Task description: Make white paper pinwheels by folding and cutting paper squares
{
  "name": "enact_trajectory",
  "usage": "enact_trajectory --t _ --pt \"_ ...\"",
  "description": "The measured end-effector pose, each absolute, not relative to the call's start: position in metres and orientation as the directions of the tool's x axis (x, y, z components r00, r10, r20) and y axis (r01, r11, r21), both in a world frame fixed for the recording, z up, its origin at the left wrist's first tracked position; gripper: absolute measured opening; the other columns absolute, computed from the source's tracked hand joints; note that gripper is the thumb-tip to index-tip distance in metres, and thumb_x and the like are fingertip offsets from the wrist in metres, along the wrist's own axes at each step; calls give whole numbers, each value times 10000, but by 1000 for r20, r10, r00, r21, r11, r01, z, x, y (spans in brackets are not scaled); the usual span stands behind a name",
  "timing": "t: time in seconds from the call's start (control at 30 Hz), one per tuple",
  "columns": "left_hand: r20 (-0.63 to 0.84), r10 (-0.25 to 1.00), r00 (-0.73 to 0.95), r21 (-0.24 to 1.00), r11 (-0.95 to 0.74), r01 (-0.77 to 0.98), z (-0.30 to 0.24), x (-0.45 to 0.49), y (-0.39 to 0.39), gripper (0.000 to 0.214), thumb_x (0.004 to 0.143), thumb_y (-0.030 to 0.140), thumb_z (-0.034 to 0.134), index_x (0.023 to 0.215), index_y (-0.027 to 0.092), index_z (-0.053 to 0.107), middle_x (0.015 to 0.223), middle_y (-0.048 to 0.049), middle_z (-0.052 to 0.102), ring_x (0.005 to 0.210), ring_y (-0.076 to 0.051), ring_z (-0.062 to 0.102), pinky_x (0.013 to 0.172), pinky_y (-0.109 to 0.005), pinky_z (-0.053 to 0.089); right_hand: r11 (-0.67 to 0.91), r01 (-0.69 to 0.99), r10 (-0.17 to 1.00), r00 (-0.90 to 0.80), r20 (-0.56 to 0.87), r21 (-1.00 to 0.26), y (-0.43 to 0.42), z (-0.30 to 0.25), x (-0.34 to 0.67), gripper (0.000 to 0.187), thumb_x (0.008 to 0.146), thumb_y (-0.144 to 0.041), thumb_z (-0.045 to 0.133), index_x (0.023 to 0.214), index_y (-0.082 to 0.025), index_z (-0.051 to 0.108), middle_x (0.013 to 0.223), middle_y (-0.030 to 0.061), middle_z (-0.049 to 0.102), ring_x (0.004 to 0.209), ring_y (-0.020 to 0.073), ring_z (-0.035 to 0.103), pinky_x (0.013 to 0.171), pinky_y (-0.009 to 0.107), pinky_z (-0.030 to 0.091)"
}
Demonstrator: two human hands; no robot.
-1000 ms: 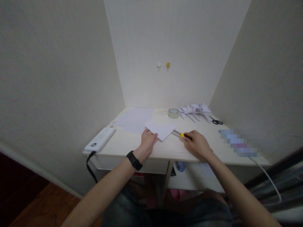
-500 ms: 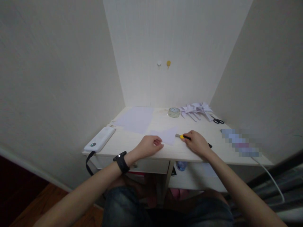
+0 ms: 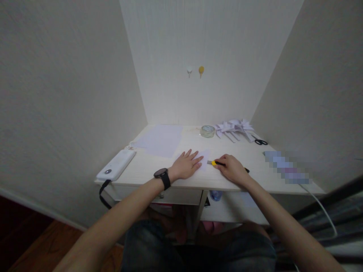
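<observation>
My left hand (image 3: 187, 165) lies flat, fingers spread, pressing a small white sheet of paper (image 3: 204, 159) onto the white desk (image 3: 147, 168). A black watch sits on that wrist. My right hand (image 3: 231, 168) is closed around a utility knife (image 3: 214, 163) with a yellow slider; its blade tip points left at the paper's right edge. The knife's dark rear end sticks out behind my hand.
A larger sheet of paper (image 3: 163, 139) lies at the back left. A tape roll (image 3: 207, 131), folded paper pieces (image 3: 235, 128) and black scissors (image 3: 260, 141) sit at the back right. A white power bank (image 3: 115, 169) with a cable rests at the left edge. Walls enclose the desk on three sides.
My left hand laid the small sheet down from a lifted, pinched hold and now presses it flat with open fingers. My right hand stayed on the knife.
</observation>
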State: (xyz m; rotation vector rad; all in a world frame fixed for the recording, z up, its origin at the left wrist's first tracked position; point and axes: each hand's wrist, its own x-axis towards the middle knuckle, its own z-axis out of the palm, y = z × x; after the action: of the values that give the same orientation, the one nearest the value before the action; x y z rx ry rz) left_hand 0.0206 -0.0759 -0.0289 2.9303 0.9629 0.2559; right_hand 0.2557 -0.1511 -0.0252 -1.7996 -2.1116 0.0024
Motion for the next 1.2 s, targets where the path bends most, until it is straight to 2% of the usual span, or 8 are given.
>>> enact_trajectory --t 0.13,0.7,0.83,1.03,1.13,1.2 --pt "172 635 753 96 -772 629 -31 25 -81 590 1004 504 182 1503 236 349 1581 -120 281 1455 -367 201 1137 -548 206 211 945 952 -141 270 -251 -151 -24 252 298 906 -314 539 1087 -202 748 1002 106 675 911 224 599 816 301 431" --pt "178 663 728 67 -746 663 -30 27 -86 570 1005 473 214 1493 225 370 1567 -124 311 1433 -388 250 1117 -561 232 259 929 951 -199 235 -264 -162 -18 237 283 876 -309 597 1104 -235 747 979 88 677 886 210 604 777 287 432" --pt "188 666 722 68 -742 666 -32 27 -85 576 1002 484 211 1491 228 375 1567 -124 310 1430 -395 254 1115 -565 228 231 938 952 -163 259 -260 -165 -21 231 260 879 -273 578 1062 -224 756 979 93 680 907 216 602 809 292 429" --pt "165 691 704 83 -721 688 -33 29 -89 642 980 557 222 1503 208 352 1579 -136 275 1437 -412 224 1130 -565 197 270 914 928 -164 335 -303 -165 -30 231 254 886 -268 569 1048 -195 750 1000 101 680 938 224 592 851 313 438" --pt "158 686 710 92 -726 681 -29 29 -87 636 978 572 223 1499 234 357 1583 -114 273 1447 -382 222 1138 -546 201 284 898 921 -157 357 -336 -165 -33 234 252 880 -280 582 1054 -207 749 1002 87 679 938 215 596 848 310 446" --pt "146 630 763 102 -777 622 -24 25 -80 598 998 528 188 1495 244 362 1574 -88 306 1461 -312 222 1158 -492 191 272 901 922 -143 361 -338 -165 -34 235 253 875 -287 586 1053 -216 751 998 79 678 933 214 598 840 312 449"
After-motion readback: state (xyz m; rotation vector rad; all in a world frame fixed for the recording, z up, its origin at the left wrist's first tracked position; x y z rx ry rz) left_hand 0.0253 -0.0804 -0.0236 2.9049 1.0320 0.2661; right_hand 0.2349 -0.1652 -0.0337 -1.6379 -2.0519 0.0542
